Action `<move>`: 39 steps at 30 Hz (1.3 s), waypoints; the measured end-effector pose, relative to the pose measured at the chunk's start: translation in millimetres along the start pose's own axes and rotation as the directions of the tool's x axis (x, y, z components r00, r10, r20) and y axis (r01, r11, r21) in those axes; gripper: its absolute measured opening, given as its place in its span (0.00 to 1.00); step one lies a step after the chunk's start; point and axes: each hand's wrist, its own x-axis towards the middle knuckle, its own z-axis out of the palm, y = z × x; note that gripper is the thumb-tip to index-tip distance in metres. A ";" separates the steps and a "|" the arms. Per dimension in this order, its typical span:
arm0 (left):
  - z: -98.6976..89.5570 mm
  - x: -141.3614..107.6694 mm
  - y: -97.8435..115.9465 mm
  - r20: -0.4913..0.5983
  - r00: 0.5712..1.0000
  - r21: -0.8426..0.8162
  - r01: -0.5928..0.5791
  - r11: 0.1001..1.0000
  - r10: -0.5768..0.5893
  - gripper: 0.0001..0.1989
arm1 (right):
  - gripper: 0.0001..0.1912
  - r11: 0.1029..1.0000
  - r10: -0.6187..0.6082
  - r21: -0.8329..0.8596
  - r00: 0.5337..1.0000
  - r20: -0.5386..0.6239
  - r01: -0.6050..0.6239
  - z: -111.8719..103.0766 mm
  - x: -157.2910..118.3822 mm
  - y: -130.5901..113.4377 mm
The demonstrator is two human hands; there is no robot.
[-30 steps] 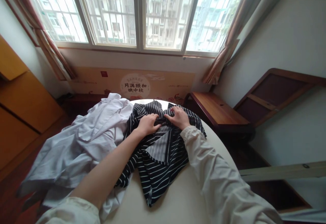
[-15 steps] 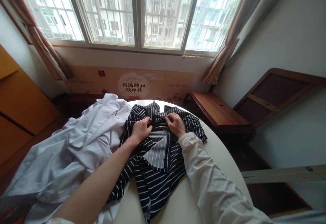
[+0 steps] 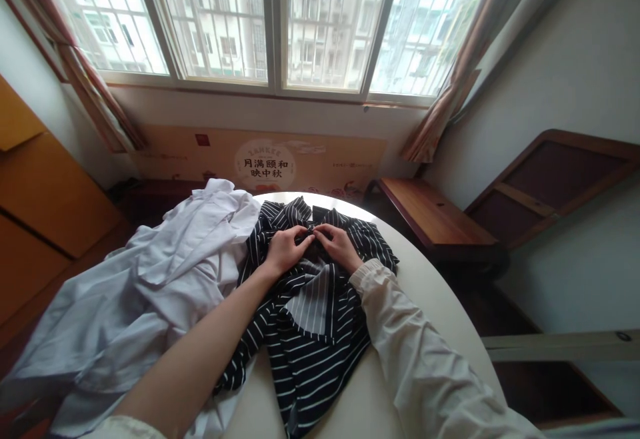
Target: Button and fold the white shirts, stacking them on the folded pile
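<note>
A black shirt with white stripes [image 3: 320, 372] lies spread on the round white table, its collar end away from me. My left hand [image 3: 287, 248] and my right hand [image 3: 338, 246] meet near its collar, fingertips pinched on the fabric and almost touching. The small piece between the fingertips is too hidden to make out beyond the dark cloth. Below the hands, a paler grey striped patch of the shirt's inner side shows.
The white table [image 3: 450, 312] has a curved edge. A heap of white cloth [image 3: 165, 292] covers its left side and hangs over. Beyond stand a wooden bench [image 3: 440, 216], a printed box panel [image 3: 320, 156] under the window, and a yellow-brown cabinet [image 3: 45, 192] at left.
Both hands have come together at the collar, bringing the pinched edges of the shirt close to each other. The camera view has shifted slightly.
</note>
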 end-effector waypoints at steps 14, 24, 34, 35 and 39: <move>-4.1 3.6 -3.8 0.069 0.997 -0.233 0.058 0.971 -0.044 0.11 | 0.12 0.994 -0.012 -0.113 1.000 -0.011 0.010 0.1 -1.7 -2.6; -1.8 5.5 -5.3 0.074 0.995 -0.330 0.091 0.940 -0.070 0.12 | 0.12 0.990 -0.009 -0.139 0.997 -0.077 -0.002 -0.7 -2.6 -8.5; 0.1 3.7 -3.3 0.071 0.997 -0.193 0.054 0.980 -0.041 0.11 | 0.11 0.986 -0.036 -0.163 0.995 -0.097 0.020 -1.1 -4.3 -13.3; 0.3 3.4 -3.2 0.074 0.997 -0.177 0.048 0.983 -0.035 0.11 | 0.11 0.986 -0.041 -0.163 0.994 -0.098 0.024 -1.1 -4.5 -13.9; 0.3 2.8 -1.9 0.065 0.996 -0.134 0.064 0.989 -0.055 0.09 | 0.11 0.983 -0.065 -0.175 0.996 -0.068 0.052 -0.6 -5.5 -16.2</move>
